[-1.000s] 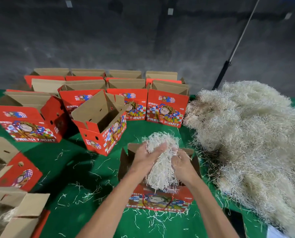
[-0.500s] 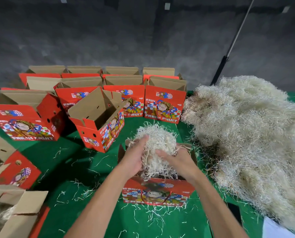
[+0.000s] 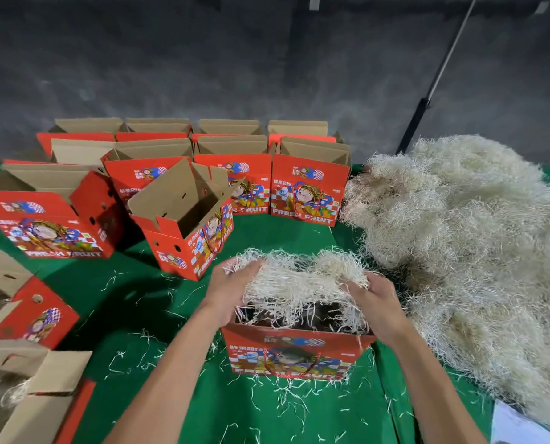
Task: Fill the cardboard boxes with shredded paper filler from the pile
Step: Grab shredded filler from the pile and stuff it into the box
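Observation:
A red "FRESH FRUIT" cardboard box (image 3: 294, 354) stands open just in front of me on the green table. Over its mouth stretches a wad of pale shredded paper filler (image 3: 299, 280). My left hand (image 3: 232, 290) grips the wad's left end and my right hand (image 3: 374, 299) grips its right end, with the wad pulled wide between them. Strands hang down into the box, whose inside is dark below. The big pile of shredded paper (image 3: 469, 251) lies at the right.
An open empty box (image 3: 187, 225) sits tilted behind the hands. Rows of several more open red boxes (image 3: 308, 190) line the back and left. Two boxes holding filler (image 3: 20, 389) are at the near left. Loose strands litter the green cloth (image 3: 123, 299). A white sheet (image 3: 520, 427) lies bottom right.
My hands moved apart, spreading the bunched wad of filler sideways across the top of the box. The view shifted slightly closer.

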Available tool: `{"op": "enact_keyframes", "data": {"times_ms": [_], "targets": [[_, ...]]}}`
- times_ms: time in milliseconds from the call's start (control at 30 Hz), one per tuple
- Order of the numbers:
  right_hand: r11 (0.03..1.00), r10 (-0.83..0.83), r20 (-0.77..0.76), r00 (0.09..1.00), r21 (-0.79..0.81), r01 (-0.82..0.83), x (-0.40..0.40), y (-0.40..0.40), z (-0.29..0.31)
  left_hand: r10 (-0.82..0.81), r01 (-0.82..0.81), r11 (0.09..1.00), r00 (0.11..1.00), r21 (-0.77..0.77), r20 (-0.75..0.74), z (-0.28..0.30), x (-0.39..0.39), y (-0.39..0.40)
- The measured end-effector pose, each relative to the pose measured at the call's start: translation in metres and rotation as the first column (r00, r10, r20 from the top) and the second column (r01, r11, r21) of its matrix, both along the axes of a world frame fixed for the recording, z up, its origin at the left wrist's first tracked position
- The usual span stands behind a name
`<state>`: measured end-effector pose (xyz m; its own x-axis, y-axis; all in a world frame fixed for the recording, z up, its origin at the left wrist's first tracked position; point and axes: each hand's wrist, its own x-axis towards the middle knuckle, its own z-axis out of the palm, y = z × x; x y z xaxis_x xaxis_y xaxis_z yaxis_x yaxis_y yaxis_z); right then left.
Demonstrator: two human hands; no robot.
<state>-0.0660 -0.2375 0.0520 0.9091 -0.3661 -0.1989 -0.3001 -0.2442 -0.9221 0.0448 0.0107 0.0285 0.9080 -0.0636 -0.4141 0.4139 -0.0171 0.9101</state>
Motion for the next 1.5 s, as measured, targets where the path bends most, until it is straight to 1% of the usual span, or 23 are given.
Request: {"op": "enact_keyframes", "data": {"times_ms": [133, 233, 300, 367, 433, 500, 533, 600, 667, 733, 800, 867, 900, 933, 967, 1000, 1033, 1067, 1133, 1233, 1300, 1433, 1500], "targets": [[0.981, -0.064, 0.005, 0.998, 0.182, 0.062, -0.003, -0.003, -0.006, 0.017, -0.017, 1.0, 1.0, 0.0, -0.005, -0.009, -0.002, 0.008], [0.967, -0.116, 0.018, 0.993, 0.229, 0.109, -0.004, -0.004, -0.008, 0.048, -0.048, 0.999, 0.999, 0.006, -0.005, -0.014, 0.0, 0.011], [0.971, -0.15, 0.017, 0.988, 0.188, 0.145, -0.004, -0.007, -0.014, 0.053, -0.053, 0.998, 0.999, 0.031, 0.003, -0.019, 0.0, 0.014], [0.986, -0.155, 0.002, 0.988, 0.055, 0.155, -0.004, -0.006, -0.018, 0.05, -0.051, 0.995, 0.999, 0.082, 0.021, -0.021, 0.0, 0.016], [0.983, -0.168, 0.04, 0.985, -0.066, 0.17, -0.005, -0.003, -0.018, 0.045, -0.05, 0.991, 0.998, 0.121, 0.042, -0.024, -0.002, 0.016], [0.984, -0.158, 0.116, 0.981, -0.064, 0.166, -0.006, -0.003, -0.018, 0.04, -0.053, 0.988, 0.995, 0.147, 0.089, -0.025, -0.006, 0.017], [0.984, -0.166, 0.133, 0.977, -0.047, 0.174, -0.008, -0.004, -0.019, 0.023, -0.047, 0.98, 0.992, 0.193, 0.128, -0.024, -0.008, 0.018], [0.975, -0.207, 0.131, 0.97, -0.058, 0.216, -0.009, -0.011, -0.019, -0.067, 0.002, 0.938, 0.982, 0.346, 0.176, -0.027, -0.011, 0.023], [0.974, -0.208, 0.071, 0.976, -0.082, 0.214, -0.01, -0.018, -0.018, -0.218, 0.143, 0.881, 0.969, 0.451, 0.12, -0.025, -0.014, 0.028], [0.984, -0.155, -0.013, 0.988, -0.094, 0.153, -0.011, -0.02, -0.016, -0.356, 0.302, 0.839, 0.934, 0.452, 0.036, -0.014, -0.013, 0.033], [0.986, -0.04, -0.024, 0.999, -0.165, 0.035, -0.01, -0.019, -0.012, -0.463, 0.408, 0.771, 0.887, 0.489, -0.011, 0.002, -0.009, 0.035], [0.964, 0.067, 0.035, 0.997, -0.261, -0.056, -0.008, -0.016, -0.002, -0.538, 0.438, 0.645, 0.842, 0.626, -0.036, 0.014, -0.003, 0.031], [0.954, 0.102, 0.08, 0.992, -0.29, -0.075, -0.006, -0.014, 0.004, -0.565, 0.407, 0.584, 0.825, 0.702, -0.007, 0.019, 0.0, 0.026], [0.95, 0.12, 0.12, 0.985, -0.303, -0.079, -0.004, -0.01, 0.01, -0.583, 0.357, 0.575, 0.81, 0.736, 0.062, 0.025, 0.001, 0.017], [0.944, 0.139, 0.138, 0.981, -0.319, -0.088, -0.001, -0.006, 0.014, -0.601, 0.332, 0.614, 0.785, 0.716, 0.152, 0.033, 0.0, 0.008], [0.936, 0.173, 0.137, 0.975, -0.333, -0.119, 0.003, 0.0, 0.019, -0.622, 0.363, 0.675, 0.748, 0.642, 0.232, 0.041, -0.003, -0.002], [0.928, 0.219, 0.131, 0.967, -0.334, -0.165, 0.007, 0.007, 0.022, -0.645, 0.442, 0.72, 0.712, 0.535, 0.279, 0.05, -0.007, -0.012], [0.921, 0.265, 0.121, 0.957, -0.324, -0.214, 0.011, 0.014, 0.025, -0.665, 0.518, 0.731, 0.685, 0.444, 0.297, 0.056, -0.012, -0.022], [0.916, 0.332, 0.129, 0.934, -0.281, -0.286, 0.021, 0.024, 0.026, -0.668, 0.542, 0.738, 0.67, 0.402, 0.324, 0.054, -0.016, -0.035], [0.934, 0.314, 0.13, 0.94, -0.22, -0.282, 0.025, 0.026, 0.023, -0.527, 0.37, 0.839, 0.733, 0.399, 0.429, 0.039, -0.009, -0.039], [0.953, 0.275, 0.172, 0.946, -0.176, -0.246, 0.026, 0.022, 0.017, -0.461, 0.311, 0.873, 0.777, 0.377, 0.428, 0.034, -0.003, -0.033], [0.99, 0.128, 0.174, 0.976, -0.081, -0.116, 0.026, 0.02, 0.007, -0.439, 0.319, 0.881, 0.826, 0.349, 0.353, 0.027, 0.004, -0.022], [0.994, 0.106, 0.169, 0.98, -0.047, -0.1, 0.028, 0.018, 0.002, -0.417, 0.336, 0.896, 0.862, 0.292, 0.288, 0.022, 0.006, -0.017]]}}
